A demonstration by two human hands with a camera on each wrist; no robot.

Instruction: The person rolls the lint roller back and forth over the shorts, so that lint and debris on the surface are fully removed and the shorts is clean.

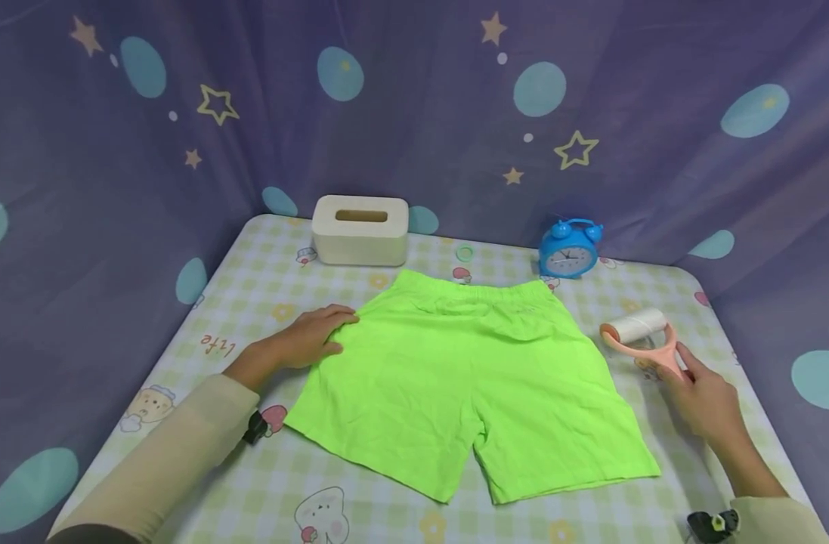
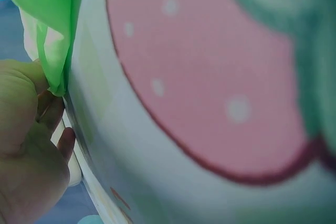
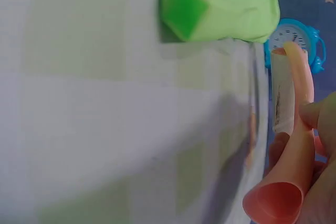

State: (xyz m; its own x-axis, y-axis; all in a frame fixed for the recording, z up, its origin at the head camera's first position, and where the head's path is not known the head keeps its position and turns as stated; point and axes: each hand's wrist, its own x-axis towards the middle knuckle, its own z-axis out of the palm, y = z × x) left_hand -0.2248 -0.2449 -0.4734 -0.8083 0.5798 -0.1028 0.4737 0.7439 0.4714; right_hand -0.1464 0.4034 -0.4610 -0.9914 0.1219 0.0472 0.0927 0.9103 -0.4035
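Bright green shorts [image 1: 468, 378] lie spread on the table, waistband at the far side. My left hand [image 1: 308, 336] rests at their left edge, fingers loosely extended and tips touching the fabric. In the left wrist view, a fold of the shorts [image 2: 55, 61] hangs beside the thumb and fingers [image 2: 52, 111]. To the right of the shorts, my right hand [image 1: 709, 400] grips the pink handle of a lint roller [image 1: 638, 329]. Its white roll points away from me, apart from the shorts. The right wrist view shows fingers wrapped round the roller's handle [image 3: 291, 161].
A cream tissue box [image 1: 360, 234] stands at the back left of the table. A blue alarm clock [image 1: 569, 251] is at the back right, with a small green ring [image 1: 465, 253] between them. Checked cloth [image 1: 380, 506] covers the table; a patterned curtain [image 1: 428, 136] surrounds it.
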